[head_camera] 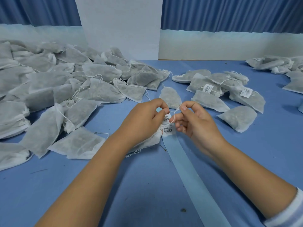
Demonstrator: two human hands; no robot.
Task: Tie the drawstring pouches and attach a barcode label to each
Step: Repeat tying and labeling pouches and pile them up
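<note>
A white drawstring pouch (pixel 148 142) lies on the blue table under my left wrist, its gathered neck pointing right. My left hand (pixel 144 117) pinches one end of its white drawstring (pixel 173 114). My right hand (pixel 192 119) pinches the other end, and the string runs in a loop between the two hands. Two barcode labels (pixel 168 127) sit between my hands, on a pale blue backing strip (pixel 193 177) that runs toward the near right.
A big heap of unlabelled pouches (pixel 54 89) fills the left side of the table. Labelled pouches (pixel 218 89) lie at the middle right, more at the far right (pixel 278 64). One single pouch (pixel 170 97) lies just beyond my hands. A white panel stands at the back.
</note>
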